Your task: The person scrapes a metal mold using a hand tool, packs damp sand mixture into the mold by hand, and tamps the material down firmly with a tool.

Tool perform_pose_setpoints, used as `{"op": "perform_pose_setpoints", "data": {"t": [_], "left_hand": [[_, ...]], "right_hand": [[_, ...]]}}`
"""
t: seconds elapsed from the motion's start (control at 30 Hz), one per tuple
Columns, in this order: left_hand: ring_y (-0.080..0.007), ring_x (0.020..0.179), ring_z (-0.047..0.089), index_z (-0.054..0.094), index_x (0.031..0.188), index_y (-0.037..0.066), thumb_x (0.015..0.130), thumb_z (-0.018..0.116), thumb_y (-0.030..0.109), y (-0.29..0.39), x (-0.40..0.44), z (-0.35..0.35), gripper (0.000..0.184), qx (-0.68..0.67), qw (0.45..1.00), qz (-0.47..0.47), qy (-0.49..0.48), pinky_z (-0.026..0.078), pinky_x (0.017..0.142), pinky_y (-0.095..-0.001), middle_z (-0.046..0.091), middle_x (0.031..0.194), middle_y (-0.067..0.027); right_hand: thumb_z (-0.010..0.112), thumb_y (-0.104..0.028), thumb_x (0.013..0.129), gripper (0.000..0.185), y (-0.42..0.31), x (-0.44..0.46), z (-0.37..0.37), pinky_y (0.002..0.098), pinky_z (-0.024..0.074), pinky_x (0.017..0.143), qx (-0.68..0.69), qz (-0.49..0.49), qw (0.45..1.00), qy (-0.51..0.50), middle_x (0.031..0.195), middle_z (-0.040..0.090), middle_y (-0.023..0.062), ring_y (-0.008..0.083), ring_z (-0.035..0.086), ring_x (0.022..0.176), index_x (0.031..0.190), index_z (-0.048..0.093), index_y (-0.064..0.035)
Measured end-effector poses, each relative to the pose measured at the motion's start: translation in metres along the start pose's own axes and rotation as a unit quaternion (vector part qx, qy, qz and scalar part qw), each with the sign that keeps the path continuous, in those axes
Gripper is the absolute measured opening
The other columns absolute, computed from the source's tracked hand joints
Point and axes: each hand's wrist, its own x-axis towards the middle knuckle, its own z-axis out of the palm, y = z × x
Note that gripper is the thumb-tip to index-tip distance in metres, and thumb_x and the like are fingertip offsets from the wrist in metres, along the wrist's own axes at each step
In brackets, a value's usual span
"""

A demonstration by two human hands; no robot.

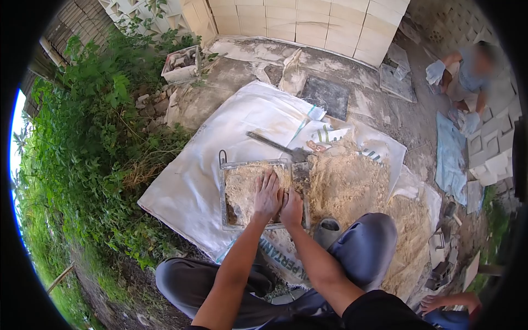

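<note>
A square metal mould frame [223,201] lies on a white sack before me, filled with pale, crumbly sand-like material [240,184]. My left hand [268,196] lies flat on this fill with its fingers stretched forward. Close beside it, my right hand [291,209] presses down near the mould's right side, its fingers curled; whatever they hold, if anything, is hidden. A trowel-like tool with a long dark handle [268,141] rests just beyond the mould. Right of the mould is a heap of the same material [349,184]. A grey cup [328,226] stands near my right knee.
The white sack [192,165] spreads under the mould. Dense green plants [104,159] grow at left, with a rubble-filled box [181,65] behind. A dark square plate [325,96] lies farther back. At right sits a gloved person [473,77]; another person's hand [433,303] shows lower right.
</note>
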Motion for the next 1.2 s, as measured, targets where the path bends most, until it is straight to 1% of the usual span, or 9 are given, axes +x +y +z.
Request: {"op": "perform_pose_setpoints", "data": {"t": [0.4,0.57,0.7,0.93,1.0,1.03,1.1,1.17,1.2], "left_hand": [[-0.0351,0.127,0.036,0.053,0.112,-0.008,0.089,0.047,0.027,-0.001,0.029,-0.008,0.042,0.013,0.996,-0.021,-0.082,0.02,0.11,-0.0487,0.05,0.122,-0.0212],[-0.0364,0.129,0.035,0.04,0.131,-0.006,0.089,0.048,0.029,-0.004,0.02,-0.001,0.055,-0.05,0.998,0.004,0.032,0.019,0.111,-0.0493,0.044,0.133,-0.022],[-0.0376,0.131,0.032,0.036,0.134,-0.007,0.091,0.046,0.031,-0.005,0.018,0.005,0.058,-0.02,0.999,0.046,0.003,0.019,0.111,-0.0487,0.04,0.138,-0.0234],[-0.0346,0.128,0.038,0.044,0.127,-0.006,0.091,0.047,0.035,0.002,0.037,-0.016,0.055,0.002,0.999,-0.024,-0.037,0.02,0.112,-0.0468,0.048,0.13,-0.022],[-0.0349,0.128,0.038,0.049,0.12,-0.004,0.091,0.048,0.036,-0.005,0.055,-0.028,0.05,-0.067,0.977,-0.063,-0.194,0.021,0.112,-0.046,0.05,0.126,-0.0227],[-0.0341,0.129,0.037,0.05,0.118,-0.001,0.092,0.046,0.037,-0.016,0.057,-0.029,0.047,-0.081,0.985,-0.069,-0.138,0.018,0.113,-0.0454,0.046,0.13,-0.0229],[-0.0303,0.139,0.02,0.033,0.139,0.001,0.097,0.028,0.044,-0.035,0.054,-0.037,0.06,0.082,0.985,-0.145,-0.054,0.01,0.115,-0.0452,0.027,0.146,-0.0227],[-0.0256,0.142,0.01,0.025,0.143,0.003,0.098,0.019,0.043,-0.078,0.045,-0.021,0.061,0.129,0.943,-0.307,0.009,0.002,0.116,-0.0435,0.015,0.152,-0.0183],[-0.0256,0.142,0.01,0.025,0.143,0.003,0.098,0.019,0.043,-0.088,0.042,-0.021,0.061,0.125,0.945,-0.301,0.004,0.002,0.116,-0.0435,0.015,0.152,-0.0183]], "right_hand": [[0.039,-0.021,0.095,0.038,-0.005,0.0,-0.006,0.045,0.0387,0.089,-0.018,0.001,0.999,-0.031,0.109,0.056,0.0227,0.0375,0.051,0.103,0.124,0.045,0.0032],[0.038,-0.027,0.097,0.042,-0.004,0.0,-0.004,0.0452,0.0383,0.089,-0.011,-0.002,1.0,-0.024,0.112,0.056,0.0226,0.0375,0.05,0.106,0.125,0.045,0.0044],[0.04,-0.025,0.096,0.042,-0.008,0.001,-0.01,0.0451,0.0384,0.09,0.009,0.003,0.999,-0.038,0.112,0.056,0.0224,0.038,0.05,0.106,0.126,0.045,0.0038],[0.042,-0.02,0.095,0.04,-0.004,0.0,-0.005,0.0447,0.0391,0.092,0.026,0.002,0.998,-0.051,0.11,0.056,0.0231,0.0386,0.051,0.105,0.128,0.043,0.0025],[0.041,-0.022,0.096,0.04,-0.005,0.001,-0.001,0.0443,0.0394,0.091,-0.021,0.008,0.999,-0.033,0.11,0.056,0.0236,0.039,0.051,0.104,0.126,0.045,0.0038],[0.039,-0.024,0.097,0.041,-0.002,0.002,-0.001,0.0442,0.0397,0.091,-0.001,0.004,1.0,-0.029,0.11,0.056,0.0244,0.0395,0.052,0.103,0.125,0.046,0.0055],[0.039,-0.024,0.097,0.041,-0.002,0.004,-0.004,0.0441,0.0399,0.091,0.004,0.006,0.999,-0.037,0.111,0.056,0.0246,0.0395,0.052,0.104,0.125,0.046,0.0057],[0.04,-0.025,0.097,0.042,-0.003,0.002,-0.005,0.0442,0.0406,0.09,0.013,0.016,0.999,-0.045,0.111,0.056,0.025,0.0396,0.052,0.104,0.124,0.047,0.0058],[0.04,-0.025,0.097,0.042,-0.002,0.002,-0.004,0.0442,0.0406,0.09,0.008,0.022,0.999,-0.041,0.111,0.056,0.025,0.0396,0.052,0.104,0.124,0.047,0.0058]]}}
